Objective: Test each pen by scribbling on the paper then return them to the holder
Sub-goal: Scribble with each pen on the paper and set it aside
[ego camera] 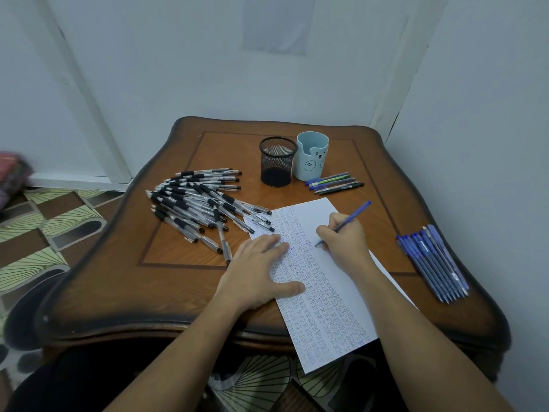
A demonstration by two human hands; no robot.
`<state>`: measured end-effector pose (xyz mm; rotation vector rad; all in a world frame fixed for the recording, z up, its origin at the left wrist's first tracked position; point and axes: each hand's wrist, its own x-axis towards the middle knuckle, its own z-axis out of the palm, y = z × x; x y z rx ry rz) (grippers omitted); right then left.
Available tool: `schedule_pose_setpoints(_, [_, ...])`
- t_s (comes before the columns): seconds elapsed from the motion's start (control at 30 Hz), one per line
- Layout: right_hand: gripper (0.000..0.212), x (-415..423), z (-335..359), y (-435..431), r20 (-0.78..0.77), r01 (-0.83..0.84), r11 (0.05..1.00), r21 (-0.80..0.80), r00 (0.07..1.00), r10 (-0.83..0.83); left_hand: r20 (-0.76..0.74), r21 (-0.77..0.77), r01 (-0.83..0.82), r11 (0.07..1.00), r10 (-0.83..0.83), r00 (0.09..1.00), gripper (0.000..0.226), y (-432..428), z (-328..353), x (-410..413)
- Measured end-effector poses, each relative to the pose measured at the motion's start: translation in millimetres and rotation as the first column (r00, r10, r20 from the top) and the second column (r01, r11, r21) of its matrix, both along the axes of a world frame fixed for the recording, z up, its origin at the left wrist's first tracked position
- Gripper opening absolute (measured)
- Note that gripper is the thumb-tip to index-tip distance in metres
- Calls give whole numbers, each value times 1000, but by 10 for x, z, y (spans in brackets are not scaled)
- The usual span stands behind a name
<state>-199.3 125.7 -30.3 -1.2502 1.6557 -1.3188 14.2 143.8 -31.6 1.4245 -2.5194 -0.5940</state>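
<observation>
A white paper (335,295), filled with rows of small scribbles on its left part, lies on the wooden table (166,281) and hangs over the near edge. My left hand (258,272) rests flat on the sheet's left side, fingers spread. My right hand (346,237) grips a blue pen (358,212) with its tip touching the paper. Two holders stand at the back: a black mesh cup (277,165) and a light blue bear cup (312,156), both look empty.
A big heap of clear pens with black grips (197,203) lies to the left. Several mixed pens (335,183) lie beside the bear cup. A row of blue pens (433,261) sits near the table's right edge. Walls close in behind and to the right.
</observation>
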Motion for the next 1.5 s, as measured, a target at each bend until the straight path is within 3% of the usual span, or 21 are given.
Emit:
schedule_pose_setpoints(0.83, [34,34,27,21,-68,-9,1000,13,998,10,11,6,-4,1000,4,1000,94,27,47,-7])
schedule_pose_setpoints(1.23, [44,21,-1,6,-22,13,1000,0,1000,-13,2,4,4,1000,-4,1000,97,26,32,-7])
schedule_pose_setpoints(1.37, [36,54,87,57,70,8,999,-46,998,-5,5,-2,4,1000,-4,1000,104,25,31,-4])
schedule_pose_setpoints(1.5, [22,22,63,52,56,-18,1000,-15,998,19,-5,4,3,1000,-3,1000,103,26,32,-4])
